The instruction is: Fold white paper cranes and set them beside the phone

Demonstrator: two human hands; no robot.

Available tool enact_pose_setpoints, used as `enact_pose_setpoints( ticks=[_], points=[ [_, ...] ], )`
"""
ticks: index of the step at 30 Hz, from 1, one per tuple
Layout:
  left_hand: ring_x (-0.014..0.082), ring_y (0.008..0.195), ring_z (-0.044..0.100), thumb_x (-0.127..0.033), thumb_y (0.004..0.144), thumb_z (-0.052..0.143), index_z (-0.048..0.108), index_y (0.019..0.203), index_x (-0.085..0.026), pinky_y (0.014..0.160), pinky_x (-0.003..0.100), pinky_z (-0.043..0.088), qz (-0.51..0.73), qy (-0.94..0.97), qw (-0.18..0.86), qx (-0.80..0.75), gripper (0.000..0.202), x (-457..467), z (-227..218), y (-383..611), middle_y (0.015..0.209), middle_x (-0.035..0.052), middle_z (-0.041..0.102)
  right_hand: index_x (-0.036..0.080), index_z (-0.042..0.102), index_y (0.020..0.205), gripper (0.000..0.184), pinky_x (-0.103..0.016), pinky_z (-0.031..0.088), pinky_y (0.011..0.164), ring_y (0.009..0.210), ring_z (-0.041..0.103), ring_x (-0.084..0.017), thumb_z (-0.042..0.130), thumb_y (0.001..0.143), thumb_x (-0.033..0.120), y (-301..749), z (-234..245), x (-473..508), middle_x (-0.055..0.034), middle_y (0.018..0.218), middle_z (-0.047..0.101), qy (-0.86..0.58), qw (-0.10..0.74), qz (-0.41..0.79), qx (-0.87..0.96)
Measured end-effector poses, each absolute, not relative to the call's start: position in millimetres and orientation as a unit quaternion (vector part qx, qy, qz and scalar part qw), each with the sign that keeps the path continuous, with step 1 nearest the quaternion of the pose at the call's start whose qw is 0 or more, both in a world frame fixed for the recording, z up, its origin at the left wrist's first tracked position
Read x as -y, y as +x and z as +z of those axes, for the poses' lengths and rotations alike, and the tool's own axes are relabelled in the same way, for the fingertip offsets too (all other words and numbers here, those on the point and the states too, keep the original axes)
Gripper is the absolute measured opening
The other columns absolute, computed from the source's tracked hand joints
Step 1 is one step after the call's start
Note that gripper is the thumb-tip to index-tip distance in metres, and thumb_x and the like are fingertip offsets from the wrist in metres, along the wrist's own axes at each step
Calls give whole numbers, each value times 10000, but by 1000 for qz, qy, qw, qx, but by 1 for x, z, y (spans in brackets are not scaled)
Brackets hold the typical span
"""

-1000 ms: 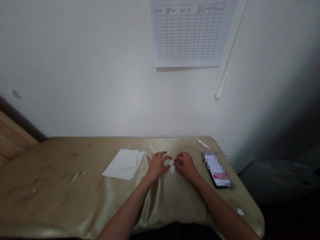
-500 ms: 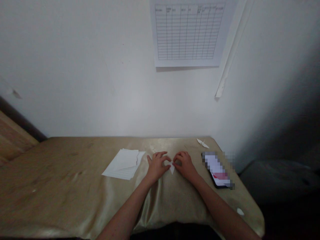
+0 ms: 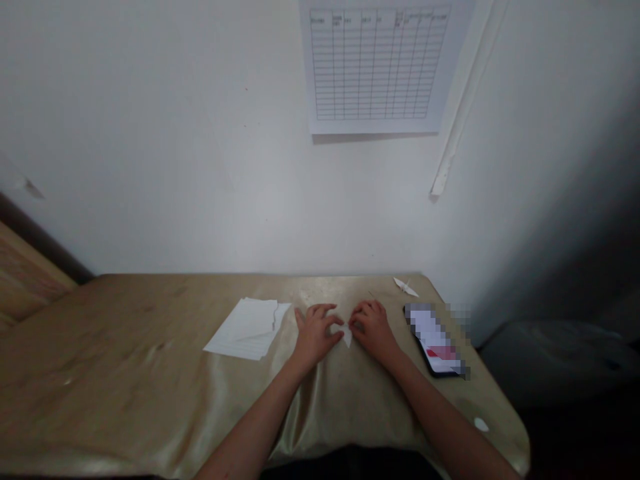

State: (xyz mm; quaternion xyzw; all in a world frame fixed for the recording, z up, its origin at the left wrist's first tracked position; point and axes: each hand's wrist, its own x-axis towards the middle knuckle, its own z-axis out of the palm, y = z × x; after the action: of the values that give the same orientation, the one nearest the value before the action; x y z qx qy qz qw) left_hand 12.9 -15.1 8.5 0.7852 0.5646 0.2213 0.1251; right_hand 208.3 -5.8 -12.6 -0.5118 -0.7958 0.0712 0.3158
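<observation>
A small folded piece of white paper [image 3: 347, 337] lies between my two hands, its pointed end toward me. My left hand [image 3: 317, 333] pinches its left edge with thumb and index finger, the other fingers spread out. On the other side my right hand [image 3: 371, 330] has its thumb and fingertips closed on the right edge. The fingers cover the paper's upper part, so its folds there are hidden. Left of my left hand is a stack of white paper sheets [image 3: 245, 330], the top one with a torn edge.
A phone [image 3: 435, 340] with its screen lit, partly pixelated, lies right of my right hand. Behind it rests a folded white paper figure [image 3: 406, 287]. A small white scrap [image 3: 481, 424] is near the right edge of the cloth-covered table [image 3: 125, 373]. A printed chart [image 3: 375, 67] hangs on the wall.
Both hands and the folded paper have shifted very slightly to the right. The right hand's fingers have curled a little more; the stack and phone stay put.
</observation>
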Motion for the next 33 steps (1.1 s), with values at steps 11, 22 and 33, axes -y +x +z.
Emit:
enact_pose_setpoints(
  ticks=[11,22,33],
  points=[
    [346,1374,443,-362,825,777,778,999,-360,1162,792,-46,210,787,125,-566,173,17,9,18,1417,13,605,256,754,889,131,-478,265,1159,1167,499,-248,651,885,173,212,-13,5,-56,1071,670,-518,287,48,805],
    [334,1376,442,-390,843,768,777,967,-363,1139,816,-6,188,793,113,-568,127,18,10,17,1443,5,583,261,766,870,137,-428,322,1085,1096,515,-229,664,892,171,215,-12,5,-41,1025,674,-509,275,64,814],
    [334,1386,437,-378,859,747,731,1081,-375,1129,822,6,181,795,102,-569,222,21,8,20,1470,17,560,346,802,974,249,-476,283,1123,1131,509,-256,653,896,162,215,-10,9,-49,1067,685,-528,248,59,810]
  ],
)
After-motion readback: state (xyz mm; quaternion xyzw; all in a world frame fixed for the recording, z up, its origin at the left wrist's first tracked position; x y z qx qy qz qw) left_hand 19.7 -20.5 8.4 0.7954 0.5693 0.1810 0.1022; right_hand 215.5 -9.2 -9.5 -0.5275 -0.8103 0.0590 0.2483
